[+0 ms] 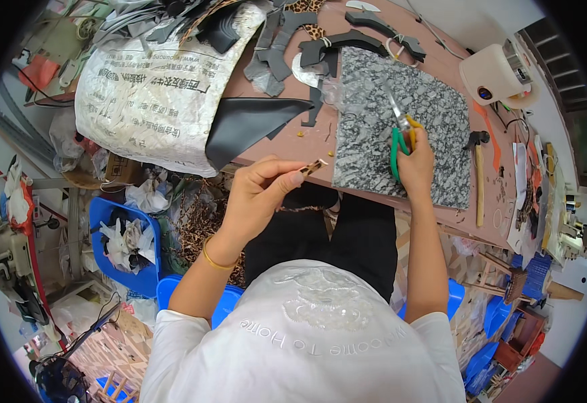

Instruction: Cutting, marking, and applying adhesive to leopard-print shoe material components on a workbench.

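Observation:
My left hand [256,195] pinches a short leopard-print strip [314,167] between thumb and fingertips, just off the table's near edge. Its end points toward the stone slab. In my right hand [417,171] is a pair of scissors [396,148] with green and yellow handles. The fingers wrap round the handles, and the blades point away from me over the slab. Under them lies the speckled grey stone slab [364,127] on the brown table [317,141]. A thin leopard-print length hangs below my left hand.
A printed white sack [152,101] and black sheet material [250,127] lie at the left. Dark cut pieces [340,43] lie at the back. A hammer [479,178] is right of the slab. On the floor, a blue bin [149,275] stands beside tangled leopard-print strips [206,232].

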Demonstrator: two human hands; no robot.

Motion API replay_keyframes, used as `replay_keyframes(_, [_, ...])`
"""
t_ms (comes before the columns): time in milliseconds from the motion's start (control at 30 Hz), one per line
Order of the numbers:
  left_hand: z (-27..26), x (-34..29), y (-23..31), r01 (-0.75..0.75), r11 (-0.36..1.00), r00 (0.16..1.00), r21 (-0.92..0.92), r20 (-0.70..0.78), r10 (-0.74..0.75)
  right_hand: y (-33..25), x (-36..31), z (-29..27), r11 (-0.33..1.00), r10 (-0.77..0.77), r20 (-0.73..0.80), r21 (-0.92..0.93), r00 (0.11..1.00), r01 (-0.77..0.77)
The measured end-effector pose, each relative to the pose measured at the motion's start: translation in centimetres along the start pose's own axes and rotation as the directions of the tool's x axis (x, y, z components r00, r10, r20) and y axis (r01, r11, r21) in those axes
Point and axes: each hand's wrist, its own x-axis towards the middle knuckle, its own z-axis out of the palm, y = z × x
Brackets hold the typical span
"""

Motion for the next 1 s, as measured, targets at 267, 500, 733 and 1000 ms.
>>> replay_keyframes(267, [2.9, 2.0, -1.6, 0.219, 0.974, 0.975, -0.051, -0.014, -0.22, 3.7, 3.1, -2.4, 0.986, -0.146, -0.204, -0.107, 0.968, 0.126])
replay_keyframes(500, [5.5, 3.8, -1.7, 0.311, 0.948, 0.95, -0.058, 0.03, -0.31, 1.9, 2.6, -3.3, 0.985, -0.038, 0.442, 0.169, 0.896, -0.041])
replay_keyframes(733, [7.1, 4.7, -2.0, 0.359, 0.87, 0.931, -0.337, 0.062, -0.361, 0.2, -2.6, -6.7, 0.897, 0.059, 0.347, 0.393, 0.936, -0.201])
replay_keyframes(1000, [8.9, 4.0, -2.9, 0.456, 0.824, 0.89, -0.337, 0.141, -0.434, 1.2, -10.3, -8.2, 0.92, 0.055, 0.772, 0.206, 0.633, -0.332])
